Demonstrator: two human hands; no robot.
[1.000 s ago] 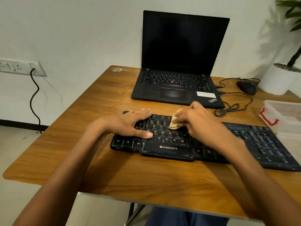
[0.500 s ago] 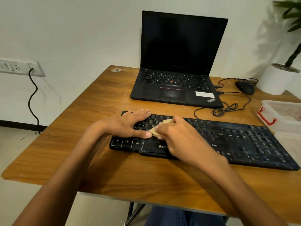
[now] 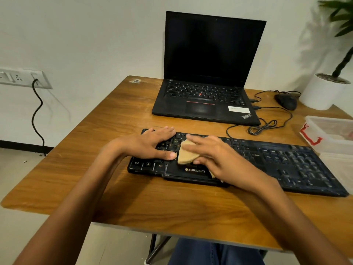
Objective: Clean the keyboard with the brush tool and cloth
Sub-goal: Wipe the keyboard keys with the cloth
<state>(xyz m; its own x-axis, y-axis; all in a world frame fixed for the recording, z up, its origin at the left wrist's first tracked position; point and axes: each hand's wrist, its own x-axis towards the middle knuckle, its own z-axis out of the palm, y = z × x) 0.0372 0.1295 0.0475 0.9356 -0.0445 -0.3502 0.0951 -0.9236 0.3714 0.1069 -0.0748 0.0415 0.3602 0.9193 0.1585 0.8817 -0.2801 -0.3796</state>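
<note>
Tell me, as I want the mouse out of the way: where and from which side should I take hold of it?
Probably from above, pinching the mouse's two long sides near the middle. It lies flat on the table, rounded back up, so the sides give the narrowest span. The pot stands close on its right and the cable leaves its far end.

A wooden table (image 3: pixel 95 150) carries a black keyboard (image 3: pixel 286 161) along its near side. Behind it sits an open laptop (image 3: pixel 202 104). To the right lie a mouse (image 3: pixel 286 101) and a coiled cable (image 3: pixel 261 128). A white pot (image 3: pixel 322 92) stands at the far right corner, and a clear plastic box (image 3: pixel 330 131) sits at the right edge. A small scrap (image 3: pixel 136 80) lies at the far left corner.
</note>
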